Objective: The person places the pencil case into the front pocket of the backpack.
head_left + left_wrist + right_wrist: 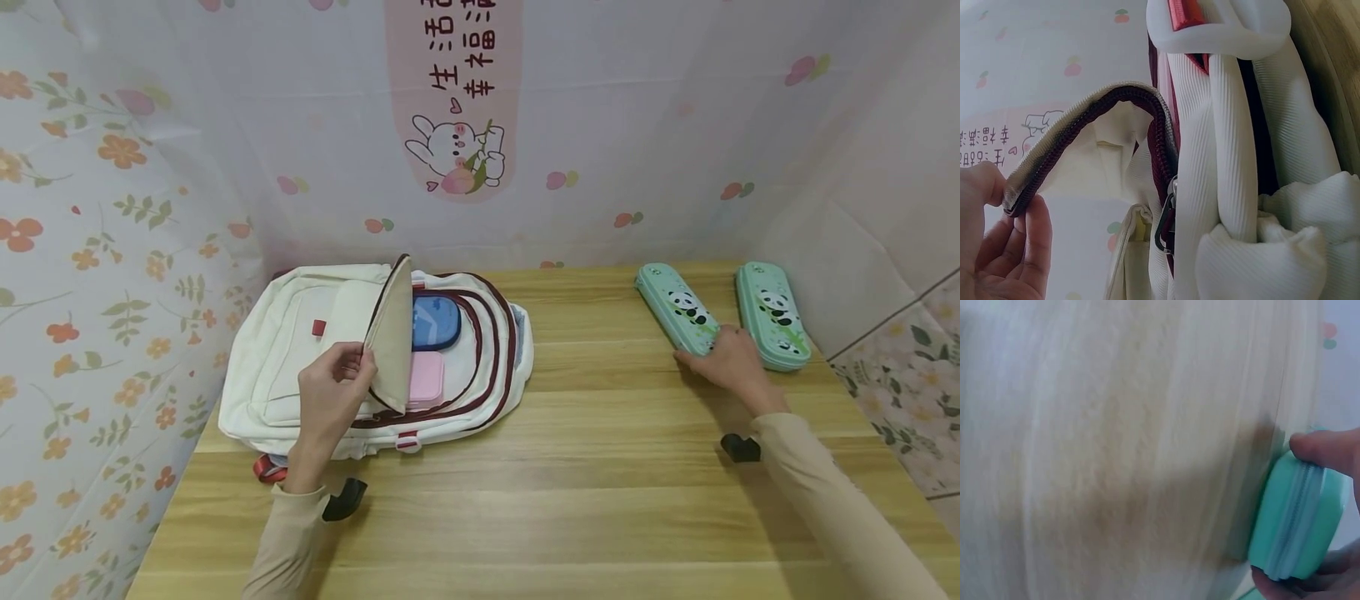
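Note:
My left hand (333, 383) pinches the zippered edge of the flap (392, 350) of a white backpack (281, 350) and holds it raised. In the left wrist view, thumb and fingers close on the flap's dark red zipper (1060, 134). Inside the opened pocket lie a blue case (437, 323) and a pink case (426, 379). At the right, my right hand (731, 367) grips the near end of a mint green panda pencil case (675, 308). The right wrist view shows thumb and fingers on either side of that case's zippered end (1297, 519).
A second mint panda pencil case (772, 317) lies right beside my right hand. Patterned cloth (600, 125) hangs behind the wooden table (585, 483), with floral cloth (112, 292) on the left. A dark wrist-camera part (345, 500) shows by the left wrist.

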### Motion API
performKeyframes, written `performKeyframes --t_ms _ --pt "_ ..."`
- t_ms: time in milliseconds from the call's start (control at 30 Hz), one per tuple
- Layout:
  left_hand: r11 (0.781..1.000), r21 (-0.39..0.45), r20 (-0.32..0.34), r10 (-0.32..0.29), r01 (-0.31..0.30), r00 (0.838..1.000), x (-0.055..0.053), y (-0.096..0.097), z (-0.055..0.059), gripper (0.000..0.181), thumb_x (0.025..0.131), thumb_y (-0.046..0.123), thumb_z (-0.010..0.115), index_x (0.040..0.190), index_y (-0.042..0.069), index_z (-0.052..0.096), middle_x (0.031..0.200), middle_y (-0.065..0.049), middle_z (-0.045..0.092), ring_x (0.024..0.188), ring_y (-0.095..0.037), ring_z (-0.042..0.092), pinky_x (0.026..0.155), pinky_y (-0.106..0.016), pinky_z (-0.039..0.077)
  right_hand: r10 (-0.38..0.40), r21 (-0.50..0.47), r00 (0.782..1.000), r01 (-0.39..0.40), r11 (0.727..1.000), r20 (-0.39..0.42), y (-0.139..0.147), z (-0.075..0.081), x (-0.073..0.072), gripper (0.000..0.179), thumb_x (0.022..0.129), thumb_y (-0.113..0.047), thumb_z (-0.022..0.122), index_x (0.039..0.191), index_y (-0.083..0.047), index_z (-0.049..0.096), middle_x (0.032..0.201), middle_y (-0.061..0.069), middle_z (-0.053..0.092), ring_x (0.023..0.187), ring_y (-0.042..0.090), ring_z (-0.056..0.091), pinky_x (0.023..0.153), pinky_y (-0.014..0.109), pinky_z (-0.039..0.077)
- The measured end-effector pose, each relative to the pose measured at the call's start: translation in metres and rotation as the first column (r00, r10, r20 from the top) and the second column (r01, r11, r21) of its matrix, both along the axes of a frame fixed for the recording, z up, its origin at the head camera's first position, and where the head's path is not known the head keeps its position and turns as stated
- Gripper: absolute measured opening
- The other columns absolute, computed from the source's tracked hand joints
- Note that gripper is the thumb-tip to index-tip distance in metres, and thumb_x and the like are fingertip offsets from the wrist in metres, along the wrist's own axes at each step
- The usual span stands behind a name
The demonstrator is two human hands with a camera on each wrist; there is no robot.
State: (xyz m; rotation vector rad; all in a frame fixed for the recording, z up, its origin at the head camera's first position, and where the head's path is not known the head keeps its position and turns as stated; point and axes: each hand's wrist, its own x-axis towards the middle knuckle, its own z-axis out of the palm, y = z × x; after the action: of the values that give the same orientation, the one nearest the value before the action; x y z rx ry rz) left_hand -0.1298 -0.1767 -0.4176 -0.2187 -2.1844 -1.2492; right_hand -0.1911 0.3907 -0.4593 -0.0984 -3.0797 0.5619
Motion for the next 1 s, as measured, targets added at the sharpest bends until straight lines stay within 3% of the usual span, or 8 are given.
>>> performKeyframes --t_ms 167,367,533,767,900,1000 --pt "1.000 -0.008 0.011 0.004 -0.004 1.000 0.000 0.000 0.001 0.005 0.086 -0.003 0.072 0.091 -0.001 0.073 0.074 -0.011 0.071 0.065 0.002 0.057 0.060 -0.003 0.047 -0.071 -0.039 0.997 0.069 0.997 -0.043 -0.004 -0.001 0.001 0.085 0.087 -0.042 0.073 0.122 0.030 0.042 0.113 0.047 0.047 0.099 0.058 0.049 0.074 0.063 0.045" --pt "1.000 -0.004 0.015 -0.007 0.007 1.000 0.000 0.000 0.002 0.005 0.088 -0.003 0.069 0.091 -0.002 0.073 0.073 -0.011 0.071 0.065 0.001 0.058 0.060 -0.004 0.048 -0.093 -0.054 0.989 0.087 0.995 -0.116 -0.011 0.000 0.000 0.087 0.086 -0.038 0.074 0.128 0.029 0.039 0.118 0.049 0.045 0.104 0.060 0.047 0.080 0.067 0.044" --pt "1.000 0.006 0.023 -0.009 0.009 1.000 -0.001 0.000 0.002 0.005 0.088 -0.003 0.069 0.091 -0.003 0.073 0.073 -0.011 0.070 0.064 0.001 0.058 0.060 -0.005 0.048 -0.071 -0.063 0.984 0.062 0.996 -0.163 -0.023 0.007 -0.002 0.088 0.085 -0.036 0.075 0.133 0.027 0.038 0.122 0.047 0.046 0.108 0.059 0.047 0.086 0.069 0.043" --pt "1.000 0.000 0.016 0.013 -0.013 1.000 -0.001 0.005 0.005 0.005 0.084 -0.010 0.070 0.089 -0.007 0.071 0.071 -0.016 0.069 0.063 0.004 0.055 0.059 -0.003 0.046 -0.018 -0.110 0.987 0.000 0.994 -0.158 -0.048 0.016 -0.005 0.088 0.085 -0.034 0.077 0.138 0.023 0.037 0.121 0.041 0.047 0.107 0.050 0.046 0.087 0.065 0.042" --pt "1.000 -0.002 0.011 0.020 -0.020 1.000 -0.001 0.006 0.004 0.006 0.083 -0.014 0.069 0.089 -0.012 0.069 0.070 -0.022 0.067 0.062 0.001 0.054 0.059 -0.002 0.045 0.025 -0.109 0.980 -0.047 0.993 -0.197 -0.063 0.021 -0.004 0.085 0.083 -0.030 0.079 0.137 0.022 0.040 0.117 0.039 0.051 0.104 0.049 0.049 0.086 0.064 0.044" --pt "1.000 -0.007 0.023 0.023 -0.023 0.999 -0.001 0.006 0.004 0.006 0.084 -0.012 0.069 0.089 -0.010 0.070 0.071 -0.019 0.068 0.062 0.002 0.054 0.059 -0.002 0.045 0.058 -0.113 0.971 -0.086 0.990 -0.231 -0.076 0.024 -0.003 0.083 0.080 -0.028 0.082 0.134 0.021 0.042 0.115 0.038 0.053 0.103 0.048 0.051 0.085 0.063 0.045"
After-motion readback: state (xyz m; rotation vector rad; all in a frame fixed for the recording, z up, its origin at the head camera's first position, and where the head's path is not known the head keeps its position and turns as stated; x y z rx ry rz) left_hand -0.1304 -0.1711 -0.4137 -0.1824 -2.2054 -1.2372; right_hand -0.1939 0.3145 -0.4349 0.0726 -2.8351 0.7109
